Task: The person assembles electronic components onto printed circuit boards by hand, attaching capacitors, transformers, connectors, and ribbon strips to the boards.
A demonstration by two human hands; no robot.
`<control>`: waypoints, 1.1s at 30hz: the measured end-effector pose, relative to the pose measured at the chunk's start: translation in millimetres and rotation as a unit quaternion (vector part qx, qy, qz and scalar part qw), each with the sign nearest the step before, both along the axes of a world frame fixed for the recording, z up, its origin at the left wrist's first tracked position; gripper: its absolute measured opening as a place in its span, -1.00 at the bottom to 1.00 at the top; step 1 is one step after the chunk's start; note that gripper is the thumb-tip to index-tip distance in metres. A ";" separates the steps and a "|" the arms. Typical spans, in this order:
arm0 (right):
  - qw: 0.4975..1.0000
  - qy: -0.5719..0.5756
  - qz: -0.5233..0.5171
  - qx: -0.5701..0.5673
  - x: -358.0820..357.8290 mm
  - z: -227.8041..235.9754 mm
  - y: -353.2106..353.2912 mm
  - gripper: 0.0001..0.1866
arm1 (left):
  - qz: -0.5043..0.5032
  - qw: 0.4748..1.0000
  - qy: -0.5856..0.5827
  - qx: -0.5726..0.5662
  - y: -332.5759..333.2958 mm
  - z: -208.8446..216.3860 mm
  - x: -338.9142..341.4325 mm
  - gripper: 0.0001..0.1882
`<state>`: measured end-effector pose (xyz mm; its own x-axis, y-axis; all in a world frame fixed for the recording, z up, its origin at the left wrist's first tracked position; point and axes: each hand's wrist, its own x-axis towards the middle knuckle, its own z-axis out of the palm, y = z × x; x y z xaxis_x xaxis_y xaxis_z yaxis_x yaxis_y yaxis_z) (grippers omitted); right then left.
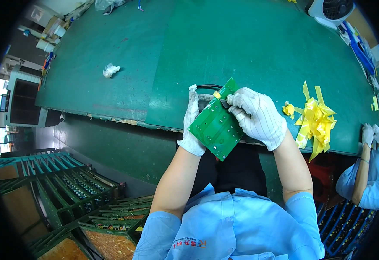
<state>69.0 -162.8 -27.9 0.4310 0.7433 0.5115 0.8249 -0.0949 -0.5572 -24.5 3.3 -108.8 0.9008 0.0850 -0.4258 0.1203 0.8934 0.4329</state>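
Observation:
A green circuit board [217, 125] is held up at a tilt over the table's front edge, its soldered side toward me. My left hand [192, 125], in a white glove, grips it along its left edge, with part of the fingers hidden behind it. A small piece of yellow tape [217, 94] sits near the board's upper edge. Close to that tape, my right hand [259, 115], in a striped white glove, is pinched at the board's surface. A small dark, greyish bit shows at its fingertips, too small to name. Black cables [209, 86] with a white end stick out behind the board.
A heap of crumpled yellow tape [316, 123] lies right of my hands, beside a smaller wad [288, 109]. On the green table [189, 43] are a crumpled white scrap [110, 70] and a fan [331, 9]. Racks [81, 186] stand lower left; a co-worker [367, 173] is at right.

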 end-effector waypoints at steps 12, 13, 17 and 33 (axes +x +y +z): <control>1.000 0.005 -0.003 0.009 4.0 -2.8 -0.7 -0.84 | -0.011 0.999 0.008 0.038 -2.5 -1.1 1.2 -0.13; 1.000 0.005 -0.003 0.010 3.7 -2.5 -0.8 -0.84 | -0.011 0.999 0.008 0.039 -2.1 -1.8 0.9 -0.13; 1.000 0.000 0.000 0.000 4.4 -3.5 -1.6 -0.84 | -0.013 1.000 -0.009 0.023 -2.3 2.0 0.1 -0.14; 0.995 -0.065 -0.031 0.063 -2.3 -10.3 16.1 -0.62 | -0.019 0.992 -0.079 -0.100 -6.2 16.5 -2.1 -0.17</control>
